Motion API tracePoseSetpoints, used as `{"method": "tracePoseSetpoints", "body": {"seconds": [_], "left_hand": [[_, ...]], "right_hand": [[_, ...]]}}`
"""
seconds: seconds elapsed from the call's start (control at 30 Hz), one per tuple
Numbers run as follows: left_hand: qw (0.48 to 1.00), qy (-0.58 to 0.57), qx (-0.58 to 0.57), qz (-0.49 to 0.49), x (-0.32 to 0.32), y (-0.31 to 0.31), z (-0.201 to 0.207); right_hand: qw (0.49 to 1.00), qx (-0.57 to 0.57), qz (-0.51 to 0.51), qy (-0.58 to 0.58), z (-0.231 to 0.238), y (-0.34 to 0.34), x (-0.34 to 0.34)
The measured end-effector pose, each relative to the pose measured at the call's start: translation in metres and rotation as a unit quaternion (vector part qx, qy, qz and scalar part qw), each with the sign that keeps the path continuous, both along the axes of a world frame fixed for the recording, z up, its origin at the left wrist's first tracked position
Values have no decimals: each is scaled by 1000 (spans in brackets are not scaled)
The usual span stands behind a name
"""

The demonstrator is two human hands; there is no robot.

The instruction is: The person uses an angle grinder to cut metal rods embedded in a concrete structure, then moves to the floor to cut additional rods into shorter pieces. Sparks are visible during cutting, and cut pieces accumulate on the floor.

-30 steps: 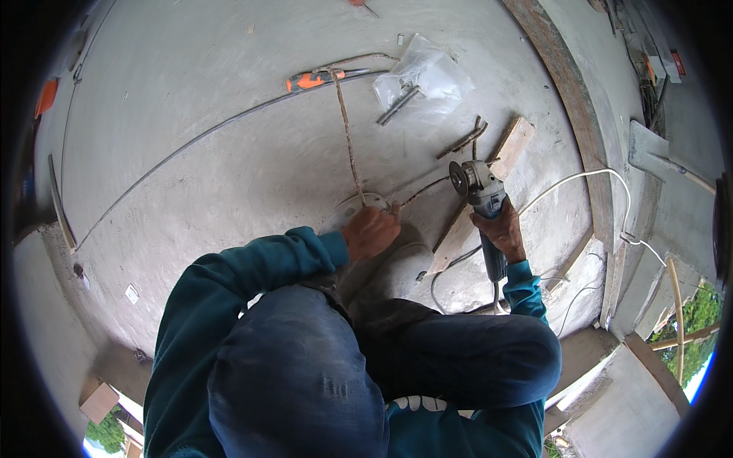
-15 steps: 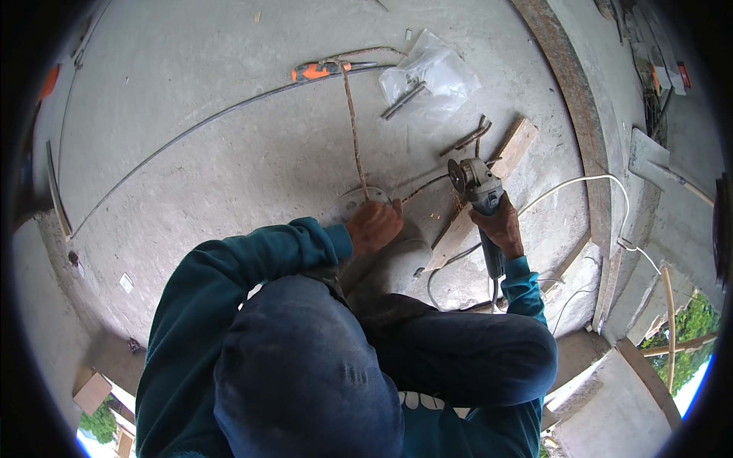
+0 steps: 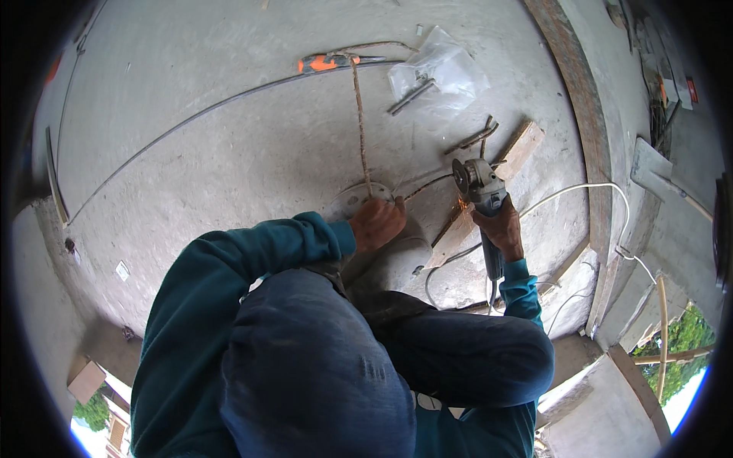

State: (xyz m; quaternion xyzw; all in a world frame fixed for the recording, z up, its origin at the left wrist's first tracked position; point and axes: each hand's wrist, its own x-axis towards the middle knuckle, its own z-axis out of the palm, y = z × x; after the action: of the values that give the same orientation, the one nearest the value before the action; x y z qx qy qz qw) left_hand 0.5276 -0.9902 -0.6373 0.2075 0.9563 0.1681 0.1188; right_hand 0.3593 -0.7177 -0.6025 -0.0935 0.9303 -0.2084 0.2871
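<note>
My right hand (image 3: 502, 231) grips a grey angle grinder (image 3: 479, 185) whose disc meets a thin steel rod (image 3: 427, 185) over a wooden board (image 3: 521, 149); small sparks show at the disc. My left hand (image 3: 377, 222) presses down on the rod next to a round metal plate (image 3: 353, 200) on the concrete floor. A rusty rod (image 3: 358, 114) runs from the plate away toward the far side. Both sleeves are teal. My hooded head and knees fill the lower middle of the view.
An orange-handled tool (image 3: 330, 62) and a long bent steel bar (image 3: 214, 111) lie farther off. A clear plastic bag with metal pieces (image 3: 437, 74) sits beyond the board. A white power cable (image 3: 588, 191) loops right. A raised concrete kerb (image 3: 588, 122) bounds the right side.
The grinder has come down onto the rod at the board, and sparks now show. My left hand stays by the round plate.
</note>
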Motion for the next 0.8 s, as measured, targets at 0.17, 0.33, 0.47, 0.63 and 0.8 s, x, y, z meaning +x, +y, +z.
{"method": "tracePoseSetpoints", "body": {"seconds": [0.17, 0.33, 0.47, 0.63, 0.8], "left_hand": [[1000, 16, 24, 8, 0, -2, 4], [999, 30, 20, 3, -1, -1, 2], [998, 61, 10, 10, 9, 5, -19], [999, 34, 0, 13, 6, 5, -13], [998, 56, 0, 5, 7, 5, -15]], "right_hand": [[1000, -20, 14, -11, 3, 2, -2], [1000, 19, 5, -12, 4, 3, -1], [999, 39, 9, -18, 10, -5, -2], [999, 29, 5, -14, 2, 1, -3], [999, 42, 9, -9, 4, -1, -3]]}}
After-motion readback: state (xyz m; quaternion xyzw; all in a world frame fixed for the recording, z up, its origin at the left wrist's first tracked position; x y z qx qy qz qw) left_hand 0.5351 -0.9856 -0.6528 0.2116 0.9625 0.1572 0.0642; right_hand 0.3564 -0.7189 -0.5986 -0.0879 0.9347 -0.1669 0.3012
